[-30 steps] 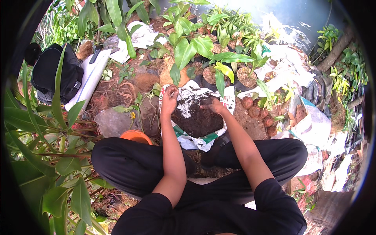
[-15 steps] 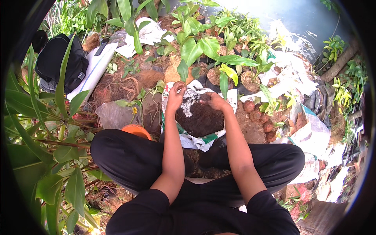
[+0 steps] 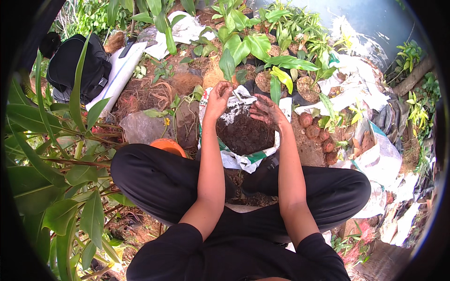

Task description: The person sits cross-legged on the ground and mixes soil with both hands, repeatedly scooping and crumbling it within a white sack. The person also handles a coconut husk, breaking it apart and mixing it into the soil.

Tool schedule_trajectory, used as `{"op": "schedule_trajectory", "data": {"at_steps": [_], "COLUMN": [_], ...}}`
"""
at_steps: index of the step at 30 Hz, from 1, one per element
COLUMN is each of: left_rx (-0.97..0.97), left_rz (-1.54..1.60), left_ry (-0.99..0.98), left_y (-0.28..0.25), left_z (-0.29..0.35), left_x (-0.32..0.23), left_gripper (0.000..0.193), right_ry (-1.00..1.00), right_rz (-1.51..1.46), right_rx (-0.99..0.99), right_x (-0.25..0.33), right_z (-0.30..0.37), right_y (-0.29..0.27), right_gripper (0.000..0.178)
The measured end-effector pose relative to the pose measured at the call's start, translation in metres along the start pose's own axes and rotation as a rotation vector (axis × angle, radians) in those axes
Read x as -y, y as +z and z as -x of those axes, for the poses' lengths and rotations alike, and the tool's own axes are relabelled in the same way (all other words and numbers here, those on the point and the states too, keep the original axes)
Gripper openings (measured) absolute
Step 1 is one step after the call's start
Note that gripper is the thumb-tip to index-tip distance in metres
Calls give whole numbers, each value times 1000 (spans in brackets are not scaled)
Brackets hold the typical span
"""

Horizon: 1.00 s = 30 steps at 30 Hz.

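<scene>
My left hand (image 3: 219, 99) is closed in a pinch above the far left rim of a white and green sack (image 3: 248, 162). A dark green upright leaf (image 3: 227, 64) rises from its fingertips, and the lower end of that plant is hidden by them. My right hand (image 3: 268, 112) hovers over the right side of the sack with its fingers apart and nothing in it; dark dirt marks the fingers. The sack's mouth is folded back around dark soil (image 3: 246, 133). White granules (image 3: 229, 116) lie on the soil's far left part, between my hands.
Potted leafy plants (image 3: 281, 77) crowd beyond the sack. An orange pot (image 3: 168, 146) stands left by my knee. Round brown husks (image 3: 323, 136) lie to the right, near another white sack (image 3: 382, 152). A black backpack (image 3: 75, 68) sits far left beside a rolled white sack (image 3: 119, 72).
My right hand has lifted off the soil and its fingers have spread. My left hand and the leaf above it have risen slightly away from me. The whole view has shifted a little.
</scene>
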<state>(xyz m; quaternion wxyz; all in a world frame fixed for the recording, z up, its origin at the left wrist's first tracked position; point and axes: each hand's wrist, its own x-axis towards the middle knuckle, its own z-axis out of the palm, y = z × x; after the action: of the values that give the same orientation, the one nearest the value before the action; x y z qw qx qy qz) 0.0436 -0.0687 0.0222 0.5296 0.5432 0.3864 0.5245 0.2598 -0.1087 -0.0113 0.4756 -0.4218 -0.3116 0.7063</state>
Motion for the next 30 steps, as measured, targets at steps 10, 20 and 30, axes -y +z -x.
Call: {"op": "schedule_trajectory", "data": {"at_steps": [10,20,30], "left_rx": [84,114,-9], "left_rz": [106,87,-65], "left_ry": [41,35,116], "left_y": [9,21,31], "left_z": [-5,-5,-9], "left_x": [18,15,24], "left_gripper": [14,16,10], "right_ry": [-47,-36,-26], "right_rz": [-125,-243,-313], "right_rx": [-137,-50,28], "right_x": [-26,-13,-6], "right_z": [-25,-22,-22], "right_y": [2,24,21], "right_gripper": [22,63,55]}}
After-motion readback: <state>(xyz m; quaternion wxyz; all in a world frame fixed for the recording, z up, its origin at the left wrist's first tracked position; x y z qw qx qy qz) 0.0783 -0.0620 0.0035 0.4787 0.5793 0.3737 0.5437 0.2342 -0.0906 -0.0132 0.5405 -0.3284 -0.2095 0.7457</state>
